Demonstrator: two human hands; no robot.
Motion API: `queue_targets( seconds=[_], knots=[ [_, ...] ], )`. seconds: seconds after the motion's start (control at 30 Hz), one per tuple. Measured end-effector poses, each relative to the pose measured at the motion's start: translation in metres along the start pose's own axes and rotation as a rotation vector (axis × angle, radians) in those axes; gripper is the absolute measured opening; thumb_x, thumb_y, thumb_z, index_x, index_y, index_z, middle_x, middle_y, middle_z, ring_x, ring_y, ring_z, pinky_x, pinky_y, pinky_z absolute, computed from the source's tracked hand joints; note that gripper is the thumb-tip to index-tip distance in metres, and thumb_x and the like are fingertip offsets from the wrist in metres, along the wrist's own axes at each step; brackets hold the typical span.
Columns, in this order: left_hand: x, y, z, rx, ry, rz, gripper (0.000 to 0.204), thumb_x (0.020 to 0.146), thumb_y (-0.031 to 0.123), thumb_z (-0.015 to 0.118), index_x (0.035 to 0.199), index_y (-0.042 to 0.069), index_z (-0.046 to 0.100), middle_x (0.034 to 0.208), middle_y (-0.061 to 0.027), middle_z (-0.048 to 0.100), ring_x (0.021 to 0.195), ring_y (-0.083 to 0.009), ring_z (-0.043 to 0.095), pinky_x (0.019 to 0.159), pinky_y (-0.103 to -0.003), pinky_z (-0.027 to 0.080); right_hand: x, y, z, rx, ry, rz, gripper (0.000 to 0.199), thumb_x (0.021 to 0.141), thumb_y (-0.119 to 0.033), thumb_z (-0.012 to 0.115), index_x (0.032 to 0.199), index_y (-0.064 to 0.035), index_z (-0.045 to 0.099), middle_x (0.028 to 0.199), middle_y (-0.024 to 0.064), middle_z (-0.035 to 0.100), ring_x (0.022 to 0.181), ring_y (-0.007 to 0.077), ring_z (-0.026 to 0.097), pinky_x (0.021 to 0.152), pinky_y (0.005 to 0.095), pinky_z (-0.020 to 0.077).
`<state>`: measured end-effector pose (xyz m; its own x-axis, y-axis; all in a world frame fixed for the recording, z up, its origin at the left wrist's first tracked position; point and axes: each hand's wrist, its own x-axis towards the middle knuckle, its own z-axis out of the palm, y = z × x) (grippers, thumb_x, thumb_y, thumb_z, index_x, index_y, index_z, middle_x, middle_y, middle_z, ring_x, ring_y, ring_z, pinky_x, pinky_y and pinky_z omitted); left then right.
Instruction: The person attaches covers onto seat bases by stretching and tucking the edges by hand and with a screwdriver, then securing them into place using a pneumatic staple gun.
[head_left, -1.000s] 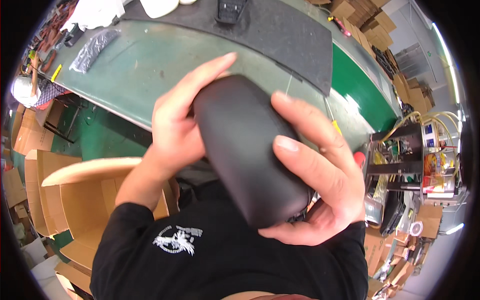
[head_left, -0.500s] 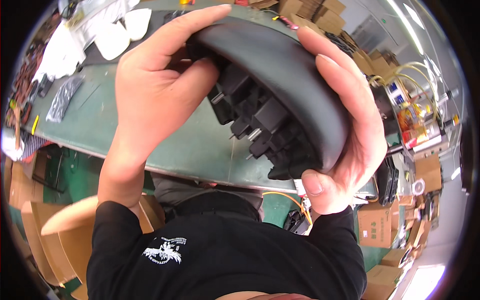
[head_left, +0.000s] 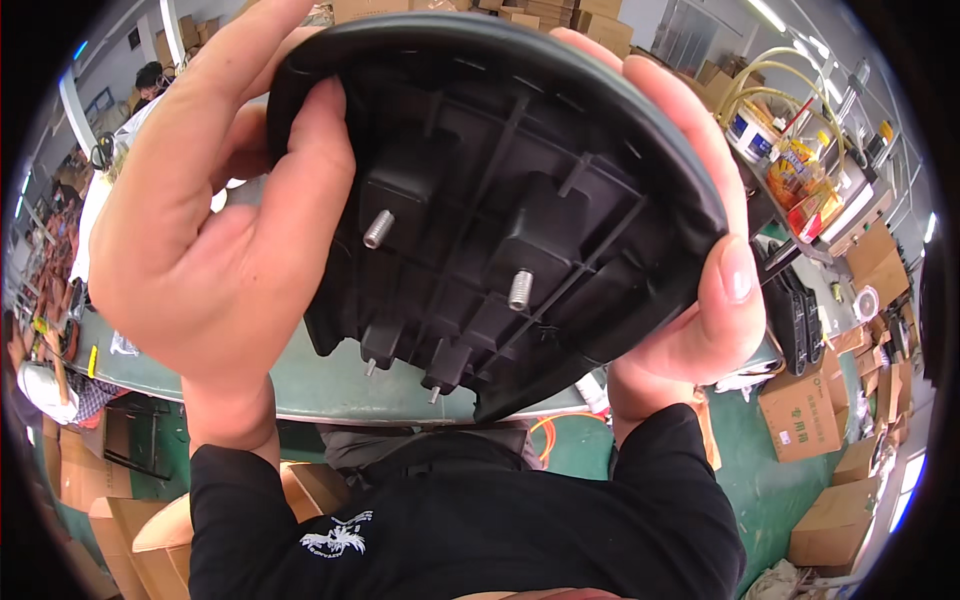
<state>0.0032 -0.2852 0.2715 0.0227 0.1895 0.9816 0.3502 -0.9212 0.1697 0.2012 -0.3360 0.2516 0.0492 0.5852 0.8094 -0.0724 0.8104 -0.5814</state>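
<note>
Green worktop [head_left: 313, 385] below. Black shell [head_left: 470, 220] held aloft, ribbed inside and metal studs [head_left: 520, 290] showing; fingers of left hand [head_left: 195, 255] and right hand [head_left: 715, 325] grip opposite edges.

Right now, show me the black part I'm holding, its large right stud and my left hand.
Black part [head_left: 472, 225]: head view, on its ribbed underside.
Large right stud [head_left: 520, 290]: head view, on its threaded shaft.
Left hand [head_left: 205, 235]: head view, on the hand's middle.
</note>
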Motion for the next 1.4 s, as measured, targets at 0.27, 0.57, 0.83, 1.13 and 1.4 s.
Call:
queue_targets(
  seconds=[0.27,0.57,0.83,1.13,1.4],
  knots=[
    [-0.006,-0.029,0.04,-0.035,-0.02,0.146,0.035,0.096,-0.011,0.069,0.13,-0.01,0.066,0.116,-0.0124,0.075,0.093,-0.013,0.072,0.086,-0.021,0.056,0.003,0.004,-0.031,-0.406,0.335,-0.04,0.081,0.091,-0.048,0.067,0.141,0.0158,0.055,0.135,0.0262,0.066,0.125,0.0316,0.065,0.114,0.0412,0.0464],
    [-0.053,-0.067,0.067,-0.74,-0.586,-0.692,0.064,0.096,0.009,0.076,0.152,-0.003,0.048,0.133,-0.0089,0.067,0.121,-0.0158,0.062,0.106,-0.031,0.047,-0.006,0.026,-0.112,-0.613,0.241,-0.179,0.038,0.104,0.003,0.057,0.142,0.0092,0.059,0.131,0.012,0.07,0.118,0.0134,0.064,0.104,0.0263,0.0488],
    [-0.014,-0.107,0.065,-0.438,-1.037,-0.508,0.064,0.092,0.007,0.074,0.151,0.0,0.052,0.133,-0.0082,0.069,0.12,-0.0143,0.063,0.106,-0.031,0.049,-0.059,0.089,-0.1,-0.296,0.322,0.312,0.036,0.097,0.004,0.067,0.132,0.005,0.061,0.115,0.0077,0.073,0.104,0.0111,0.068,0.094,0.0259,0.0543],
    [-0.13,-0.192,0.075,0.244,-1.75,-0.453,0.069,0.089,0.014,0.073,0.154,0.017,0.052,0.125,-0.0242,0.071,0.113,-0.0425,0.067,0.1,-0.046,0.051,-0.236,0.139,-0.122,-1.256,-0.322,0.903,0.058,0.086,-0.021,0.084,0.134,0.0024,0.061,0.108,0.0224,0.07,0.097,0.0362,0.07,0.083,0.043,0.0567],
    [-0.173,-0.196,0.047,0.211,-1.565,-0.574,0.06,0.088,0.012,0.07,0.147,0.017,0.06,0.122,-0.0231,0.072,0.111,-0.0417,0.068,0.097,-0.047,0.053,-0.248,0.154,-0.134,-1.597,-0.554,1.177,0.092,0.081,-0.018,0.087,0.154,0.0012,0.035,0.12,0.0314,0.064,0.102,0.0478,0.069,0.085,0.0517,0.0558]
  ],
)
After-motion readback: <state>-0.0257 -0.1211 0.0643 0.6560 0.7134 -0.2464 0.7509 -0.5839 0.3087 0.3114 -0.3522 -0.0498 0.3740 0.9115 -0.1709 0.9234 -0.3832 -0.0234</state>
